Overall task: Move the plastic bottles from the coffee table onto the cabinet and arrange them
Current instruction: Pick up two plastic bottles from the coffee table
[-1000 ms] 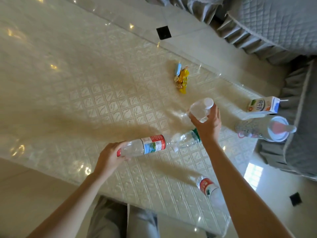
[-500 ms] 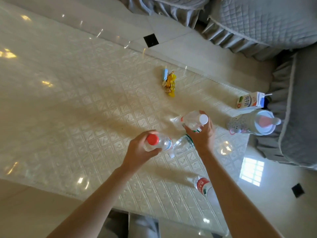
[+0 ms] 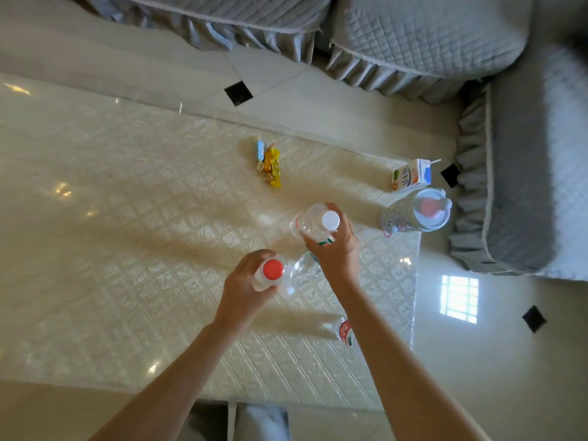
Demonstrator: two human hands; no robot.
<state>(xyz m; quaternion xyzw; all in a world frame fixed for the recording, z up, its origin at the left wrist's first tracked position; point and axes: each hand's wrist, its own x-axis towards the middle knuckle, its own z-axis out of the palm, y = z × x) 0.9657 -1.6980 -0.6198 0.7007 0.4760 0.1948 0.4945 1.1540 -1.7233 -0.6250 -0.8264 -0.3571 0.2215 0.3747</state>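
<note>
- Head view, looking steeply down on the coffee table (image 3: 111,249), whose pale embossed top fills the left and centre; both bare forearms reach in from the bottom edge.
- Nearest the viewer, a clear bottle with a red label (image 3: 345,333) lies on the table by its right edge, partly hidden behind the right forearm.
- Left hand (image 3: 246,289): fingers curled round a clear bottle with a red cap (image 3: 270,272), held above the table with the cap turned toward the camera.
- Right hand (image 3: 337,256): fingers curled round a clear bottle with a white cap (image 3: 318,222), cap likewise facing up; a green-and-red label shows at the fingers.
- Between the two hands, a further piece of clear plastic (image 3: 305,270) is visible; whether it belongs to a held bottle or is a separate one cannot be told.
- The two held bottles are near each other, over the right half of the table.
- Farther right, a patterned cup (image 3: 416,213) with a pink-centred lid stands at the table's right edge.
- Just beyond it, a milk carton (image 3: 410,175) with a straw.
- Toward the far edge, centre, a small pile of wrapped sweets (image 3: 269,163), yellow and blue.
- Beyond the table, a tiled floor (image 3: 286,100) with black insets, then a grey quilted sofa (image 3: 429,43) running along the top and down the right side.
</note>
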